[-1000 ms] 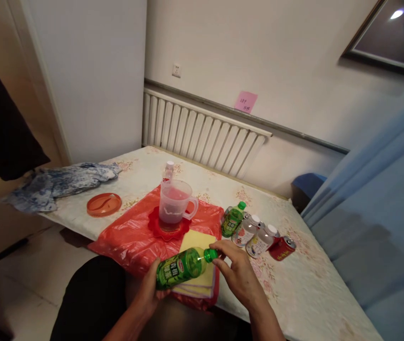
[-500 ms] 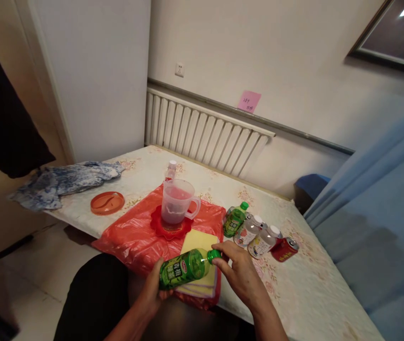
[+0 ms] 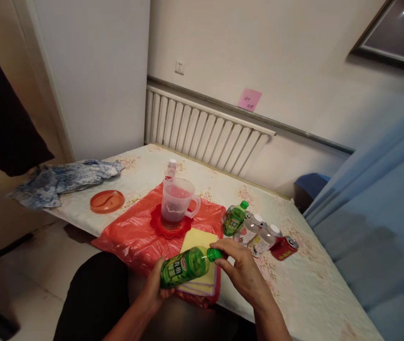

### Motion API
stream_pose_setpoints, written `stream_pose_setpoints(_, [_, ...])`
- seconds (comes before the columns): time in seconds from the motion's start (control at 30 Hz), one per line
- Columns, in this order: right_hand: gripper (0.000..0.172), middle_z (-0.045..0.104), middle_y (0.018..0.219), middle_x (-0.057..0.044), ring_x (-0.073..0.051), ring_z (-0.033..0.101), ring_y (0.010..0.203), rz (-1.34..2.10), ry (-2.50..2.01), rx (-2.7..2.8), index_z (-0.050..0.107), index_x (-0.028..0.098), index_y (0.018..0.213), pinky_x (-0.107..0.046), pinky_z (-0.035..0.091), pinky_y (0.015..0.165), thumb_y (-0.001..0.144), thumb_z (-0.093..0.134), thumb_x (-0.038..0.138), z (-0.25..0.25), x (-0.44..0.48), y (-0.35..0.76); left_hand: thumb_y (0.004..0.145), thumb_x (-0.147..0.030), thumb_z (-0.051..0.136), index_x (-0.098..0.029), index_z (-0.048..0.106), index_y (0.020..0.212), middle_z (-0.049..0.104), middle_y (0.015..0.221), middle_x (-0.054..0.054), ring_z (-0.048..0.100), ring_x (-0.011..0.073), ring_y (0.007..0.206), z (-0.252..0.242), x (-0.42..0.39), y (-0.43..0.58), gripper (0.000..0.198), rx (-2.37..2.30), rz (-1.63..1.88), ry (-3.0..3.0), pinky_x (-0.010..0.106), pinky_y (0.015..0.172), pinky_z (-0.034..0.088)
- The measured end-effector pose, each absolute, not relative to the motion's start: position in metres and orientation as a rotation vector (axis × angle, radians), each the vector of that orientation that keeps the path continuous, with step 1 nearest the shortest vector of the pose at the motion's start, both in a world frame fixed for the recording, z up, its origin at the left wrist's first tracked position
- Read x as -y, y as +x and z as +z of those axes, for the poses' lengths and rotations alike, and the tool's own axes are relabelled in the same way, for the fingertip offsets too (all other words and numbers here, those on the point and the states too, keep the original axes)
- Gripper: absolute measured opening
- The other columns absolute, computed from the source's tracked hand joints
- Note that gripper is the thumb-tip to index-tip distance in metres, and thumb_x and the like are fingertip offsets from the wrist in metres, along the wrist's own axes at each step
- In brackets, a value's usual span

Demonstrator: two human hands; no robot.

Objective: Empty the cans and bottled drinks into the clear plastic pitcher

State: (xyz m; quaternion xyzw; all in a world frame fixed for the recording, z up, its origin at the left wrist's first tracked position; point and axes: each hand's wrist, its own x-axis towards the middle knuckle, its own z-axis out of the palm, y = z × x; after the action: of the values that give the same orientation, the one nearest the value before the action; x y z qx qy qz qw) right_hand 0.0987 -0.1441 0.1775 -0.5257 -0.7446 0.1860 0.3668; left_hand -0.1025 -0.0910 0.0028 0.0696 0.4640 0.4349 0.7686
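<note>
A green-labelled drink bottle (image 3: 186,266) lies tilted in front of me, cap end to the right. My left hand (image 3: 158,282) is wrapped round its lower end. The fingers of my right hand (image 3: 239,265) pinch the green bottle cap (image 3: 215,255), which sits on the neck. Beneath the bottle are folded yellow cloths (image 3: 198,237) on a red plastic sheet (image 3: 133,237). Just beyond, a clear measuring jug (image 3: 177,201) holding pinkish contents stands on a red scalloped dish (image 3: 156,222).
To the right stand another green bottle (image 3: 235,219), two white-capped bottles (image 3: 263,240) and a red can (image 3: 286,248). An orange lid (image 3: 106,202) and a blue patterned cloth (image 3: 70,180) lie left. A small bottle (image 3: 171,169) is behind the jug. A radiator (image 3: 202,128) lines the wall.
My right fingers have turned slightly on the cap, and the bottle has rolled a little so its label faces differently. Everything else on the table stays put.
</note>
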Motion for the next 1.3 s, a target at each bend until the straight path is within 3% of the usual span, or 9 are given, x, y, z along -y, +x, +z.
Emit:
stream_pose_setpoints(0.23, [0.014, 0.069, 0.080, -0.003, -0.017, 0.060, 0.070, 0.345, -1.537, 1.922, 0.071, 0.019, 0.096, -0.028, 0.045, 0.067, 0.086, 0.067, 0.029, 0.182, 0.145, 0.098, 0.090, -0.040, 0.057, -0.013, 0.063, 0.083, 0.066, 0.054, 0.003, 0.060, 0.0161, 0.039, 0.013, 0.095, -0.100, 0.029, -1.038, 0.974, 0.178, 0.023, 0.034, 0.047])
stream_pose_setpoints(0.4, [0.031, 0.058, 0.061, 0.001, -0.015, 0.051, 0.057, 0.320, -1.656, 1.880, 0.065, 0.018, 0.078, -0.026, 0.036, 0.056, 0.090, 0.059, 0.046, 0.179, 0.145, 0.097, 0.092, -0.040, 0.055, -0.013, 0.063, 0.082, 0.066, 0.053, 0.004, 0.059, 0.0158, 0.039, 0.016, 0.095, -0.098, 0.030, -1.031, 0.952, 0.206, 0.023, 0.033, 0.046])
stream_pose_setpoints(0.63, [0.041, 0.066, 0.101, -0.005, -0.016, 0.057, 0.073, 0.474, -1.444, 1.884, 0.062, 0.023, 0.124, -0.029, 0.046, 0.071, 0.085, 0.067, 0.035, 0.180, 0.147, 0.107, 0.092, -0.039, 0.054, -0.013, 0.063, 0.083, 0.066, 0.052, 0.004, 0.060, 0.0158, 0.038, 0.020, 0.094, -0.098, 0.029, -1.021, 0.940, 0.166, 0.022, 0.033, 0.046])
stream_pose_setpoints(0.77, [0.024, 0.065, 0.094, -0.004, -0.017, 0.058, 0.079, 0.497, -1.400, 1.909, 0.069, 0.023, 0.110, -0.028, 0.044, 0.075, 0.087, 0.064, 0.027, 0.181, 0.147, 0.109, 0.092, -0.040, 0.054, -0.014, 0.063, 0.084, 0.065, 0.051, 0.003, 0.058, 0.0158, 0.036, 0.019, 0.094, -0.096, 0.029, -0.988, 0.925, 0.160, 0.022, 0.032, 0.045])
stream_pose_setpoints(0.9, [0.013, 0.055, 0.067, 0.003, -0.014, 0.050, 0.062, 0.423, -1.569, 1.853, 0.068, 0.019, 0.088, -0.025, 0.036, 0.059, 0.083, 0.070, 0.031, 0.179, 0.146, 0.104, 0.091, -0.040, 0.054, -0.014, 0.064, 0.086, 0.065, 0.052, 0.003, 0.059, 0.0159, 0.038, 0.015, 0.094, -0.095, 0.028, -0.994, 0.932, 0.165, 0.022, 0.034, 0.046])
stream_pose_setpoints(1.03, [0.029, 0.047, 0.056, 0.006, -0.012, 0.043, 0.054, 0.338, -1.653, 1.798, 0.057, 0.018, 0.067, -0.024, 0.029, 0.053, 0.084, 0.067, 0.039, 0.173, 0.146, 0.101, 0.090, -0.042, 0.055, -0.014, 0.064, 0.086, 0.065, 0.052, 0.003, 0.059, 0.0154, 0.038, 0.016, 0.094, -0.095, 0.030, -0.997, 0.922, 0.172, 0.021, 0.034, 0.046])
stream_pose_setpoints(1.13, [0.024, 0.055, 0.066, 0.003, -0.013, 0.047, 0.059, 0.348, -1.585, 1.790, 0.065, 0.017, 0.086, -0.025, 0.033, 0.057, 0.084, 0.066, 0.041, 0.171, 0.147, 0.105, 0.090, -0.042, 0.054, -0.014, 0.064, 0.087, 0.066, 0.053, 0.003, 0.059, 0.0157, 0.038, 0.018, 0.093, -0.095, 0.030, -0.997, 0.914, 0.169, 0.022, 0.034, 0.046])
stream_pose_setpoints(1.23, [0.042, 0.064, 0.092, -0.003, -0.015, 0.051, 0.067, 0.458, -1.503, 1.782, 0.063, 0.019, 0.119, -0.027, 0.039, 0.064, 0.081, 0.069, 0.035, 0.172, 0.149, 0.110, 0.091, -0.042, 0.053, -0.014, 0.064, 0.087, 0.066, 0.053, 0.004, 0.059, 0.0162, 0.038, 0.021, 0.093, -0.094, 0.030, -0.996, 0.901, 0.175, 0.022, 0.034, 0.045])
stream_pose_setpoints(1.3, [0.039, 0.063, 0.099, -0.004, -0.015, 0.051, 0.069, 0.529, -1.461, 1.788, 0.064, 0.021, 0.120, -0.027, 0.041, 0.067, 0.082, 0.068, 0.031, 0.174, 0.150, 0.112, 0.092, -0.041, 0.053, -0.014, 0.064, 0.087, 0.066, 0.053, 0.004, 0.059, 0.0161, 0.038, 0.023, 0.094, -0.094, 0.029, -0.999, 0.894, 0.179, 0.022, 0.033, 0.045])
